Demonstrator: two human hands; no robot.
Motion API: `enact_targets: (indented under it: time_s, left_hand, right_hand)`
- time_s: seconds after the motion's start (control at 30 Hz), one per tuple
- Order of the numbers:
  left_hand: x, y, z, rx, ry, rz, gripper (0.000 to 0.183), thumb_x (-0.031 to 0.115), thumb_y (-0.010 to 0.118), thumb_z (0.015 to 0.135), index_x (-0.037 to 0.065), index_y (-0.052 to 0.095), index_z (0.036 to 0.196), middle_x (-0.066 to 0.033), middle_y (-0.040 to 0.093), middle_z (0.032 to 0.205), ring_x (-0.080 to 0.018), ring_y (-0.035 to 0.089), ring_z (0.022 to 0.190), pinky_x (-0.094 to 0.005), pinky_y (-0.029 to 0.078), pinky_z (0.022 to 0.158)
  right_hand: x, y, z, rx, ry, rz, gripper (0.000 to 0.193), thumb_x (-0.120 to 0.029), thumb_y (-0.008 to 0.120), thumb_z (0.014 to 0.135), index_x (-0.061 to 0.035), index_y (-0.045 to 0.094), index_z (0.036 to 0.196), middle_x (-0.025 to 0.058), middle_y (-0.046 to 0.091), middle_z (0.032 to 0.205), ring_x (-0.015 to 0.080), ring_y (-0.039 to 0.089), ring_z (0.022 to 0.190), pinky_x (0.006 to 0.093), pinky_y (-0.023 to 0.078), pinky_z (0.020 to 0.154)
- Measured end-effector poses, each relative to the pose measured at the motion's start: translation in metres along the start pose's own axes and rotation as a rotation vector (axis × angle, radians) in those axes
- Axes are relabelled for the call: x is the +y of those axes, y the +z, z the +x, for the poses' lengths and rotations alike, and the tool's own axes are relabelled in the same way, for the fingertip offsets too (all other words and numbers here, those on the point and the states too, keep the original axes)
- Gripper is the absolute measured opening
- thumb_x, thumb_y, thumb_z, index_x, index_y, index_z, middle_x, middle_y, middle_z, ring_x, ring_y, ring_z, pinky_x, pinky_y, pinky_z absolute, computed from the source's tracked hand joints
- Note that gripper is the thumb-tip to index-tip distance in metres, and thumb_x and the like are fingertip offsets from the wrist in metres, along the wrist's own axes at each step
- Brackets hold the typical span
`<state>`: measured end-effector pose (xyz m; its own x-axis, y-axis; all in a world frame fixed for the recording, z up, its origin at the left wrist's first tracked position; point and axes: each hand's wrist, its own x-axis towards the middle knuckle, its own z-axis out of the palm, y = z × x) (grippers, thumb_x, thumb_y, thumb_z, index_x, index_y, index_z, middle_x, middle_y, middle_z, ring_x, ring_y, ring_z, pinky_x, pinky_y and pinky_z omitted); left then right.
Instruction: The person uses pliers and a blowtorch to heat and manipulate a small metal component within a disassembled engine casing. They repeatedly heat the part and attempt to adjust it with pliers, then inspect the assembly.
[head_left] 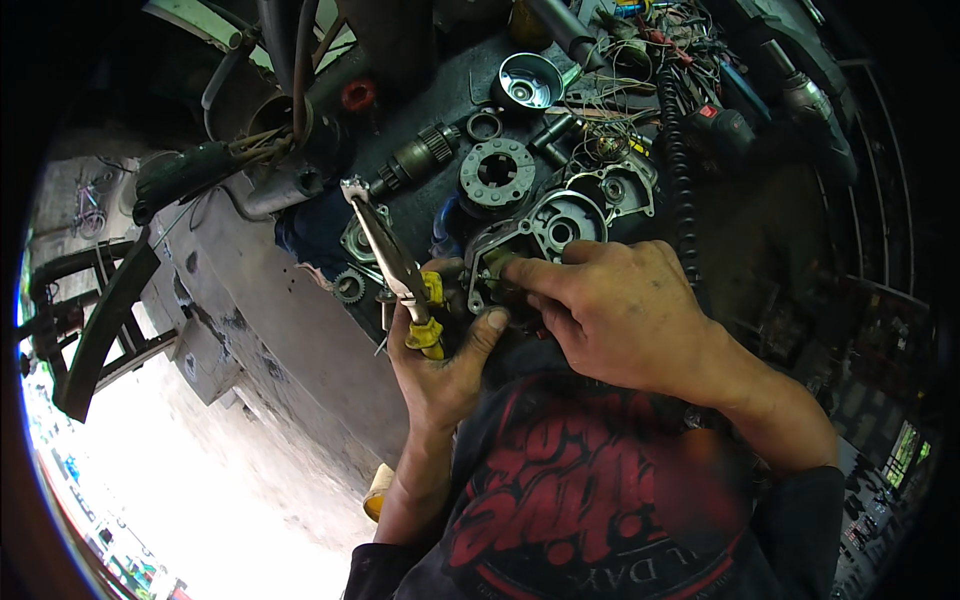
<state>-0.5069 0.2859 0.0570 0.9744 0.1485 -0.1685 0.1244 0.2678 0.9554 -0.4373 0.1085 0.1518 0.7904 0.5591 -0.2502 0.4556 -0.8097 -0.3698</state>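
Note:
My left hand (437,385) is closed around long-nose pliers (385,245) with yellow grips. Their jaws point up and away, with greyish-white matter at the tip. The left thumb and fingers also lie close to a cast metal housing (500,240). Bent fingers of my right hand (630,310) reach into the near end of that housing. A dull greenish piece shows at the fingertips; I cannot make out what it is. Just beyond the housing is a round casting (562,230) with a bearing bore.
A thick metal ring (497,172), a geared shaft (420,157) and a shiny round cup (529,82) lie farther off. To the left is a small gear (349,286). Tangled wires (640,60), a coiled black cable (680,170) and a power tool (725,125) fill the far right.

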Motion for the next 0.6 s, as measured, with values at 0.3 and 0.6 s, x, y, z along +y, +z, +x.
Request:
enact_targets:
  time_s: [0.3, 0.6]
  left_hand:
    - [-0.005, -0.001, -0.004, 0.044, -0.005, 0.004, 0.061, 0.001, 0.084, 0.085, -0.004, 0.052, 0.137, -0.0102, 0.069, 0.115, -0.0166, 0.067, 0.104, -0.03, 0.055, 0.093]
    - [-0.002, 0.001, -0.002, 0.027, -0.024, -0.029, 0.06, -0.001, 0.082, 0.086, -0.004, 0.052, 0.138, -0.0111, 0.068, 0.118, -0.0173, 0.067, 0.106, -0.0304, 0.054, 0.096]
  right_hand:
    - [0.005, 0.004, -0.001, 0.169, -0.085, -0.07, 0.025, -0.022, 0.075, 0.082, -0.0147, 0.074, 0.106, 0.0048, 0.063, 0.087, 0.0245, 0.069, 0.08, 0.0397, 0.055, 0.067]
    - [0.009, 0.002, 0.015, 0.072, -0.127, -0.128, 0.027, -0.029, 0.081, 0.08, -0.0191, 0.078, 0.105, -0.0033, 0.062, 0.079, 0.018, 0.069, 0.067, 0.035, 0.054, 0.055]
